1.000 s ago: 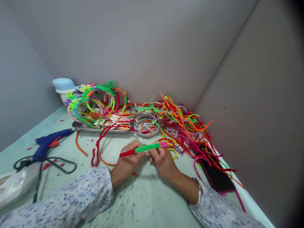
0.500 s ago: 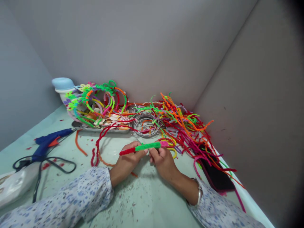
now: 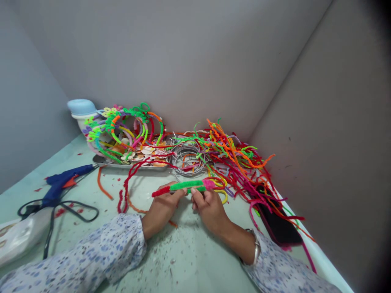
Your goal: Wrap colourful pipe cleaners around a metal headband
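Observation:
Between both hands is a slim band wrapped in pipe cleaner (image 3: 186, 185), red at its left end, green along the middle and pink at the right. My left hand (image 3: 161, 211) is closed on the band's red and green part, thumb pressed along it. With thumb and fingers pinched together, my right hand (image 3: 212, 209) grips the band near the pink end. A second green strip shows just under the upper one by the right thumb. Fingers partly hide the underside. Beyond the hands lies a coil of silver wire (image 3: 174, 165).
A metal tray (image 3: 131, 166) holds flat discs and several fuzzy headbands (image 3: 160, 122). Loose pipe cleaners (image 3: 235, 150) heap at the back right, partly over a dark phone (image 3: 282, 230). A blue glue gun (image 3: 56, 189) with a black cord lies left, near a white-and-blue container (image 3: 82, 108).
The band has tilted slightly and shifted a little left and up at its green part, exposing a second green strip below. My left thumb has slid a little left; the right hand stays nearly still.

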Demonstrator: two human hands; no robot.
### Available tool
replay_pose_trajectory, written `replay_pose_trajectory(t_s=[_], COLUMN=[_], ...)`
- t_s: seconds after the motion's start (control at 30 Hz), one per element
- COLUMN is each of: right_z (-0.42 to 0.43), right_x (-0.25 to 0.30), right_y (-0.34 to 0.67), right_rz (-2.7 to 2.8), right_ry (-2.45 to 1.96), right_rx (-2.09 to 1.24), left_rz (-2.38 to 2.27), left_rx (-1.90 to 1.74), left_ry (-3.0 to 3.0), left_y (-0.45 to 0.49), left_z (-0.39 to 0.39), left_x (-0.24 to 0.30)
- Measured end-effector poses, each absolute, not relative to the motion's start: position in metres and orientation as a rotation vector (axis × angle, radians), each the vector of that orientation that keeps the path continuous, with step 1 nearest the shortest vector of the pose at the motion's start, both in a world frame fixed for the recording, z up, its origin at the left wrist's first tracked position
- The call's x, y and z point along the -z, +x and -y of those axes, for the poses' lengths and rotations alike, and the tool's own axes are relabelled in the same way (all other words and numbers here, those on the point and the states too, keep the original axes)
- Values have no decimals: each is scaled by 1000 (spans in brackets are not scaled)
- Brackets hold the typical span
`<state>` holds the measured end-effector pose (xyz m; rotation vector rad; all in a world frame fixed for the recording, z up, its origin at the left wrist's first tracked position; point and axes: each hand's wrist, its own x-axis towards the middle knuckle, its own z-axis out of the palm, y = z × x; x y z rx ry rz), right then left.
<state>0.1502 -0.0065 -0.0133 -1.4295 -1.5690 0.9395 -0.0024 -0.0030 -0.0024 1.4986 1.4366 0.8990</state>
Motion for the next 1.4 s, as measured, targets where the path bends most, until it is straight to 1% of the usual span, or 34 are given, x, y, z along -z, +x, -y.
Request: replay_pose_trajectory(t_s=[0.17,0.47,0.7,0.93,1.23,1.4], right_z=[10,7,6,7,9,10], right_x=[9,7,6,5,7,6], right_y=[150,151,150,150,152,152], right_rz=[1609,1526,1514,1564,1607,1644], right_ry=[-1413,-1463,-1532,-1503,-1414,-1398], right_rx=[-900,-891,-903,-866,-821,-761], left_rz=[-1408,-1246,-1283,-1301,-1229,-1208], left_rx=[-963,-1002,-974,-980,-1011,-1008], left_ry=[1532,1483,1477,1440,1410,1354], left_y=[-9,1,2,1,3,3], left_z=[3,2,1,0,4,5], left_x=[13,-3,0,5,-11,-10])
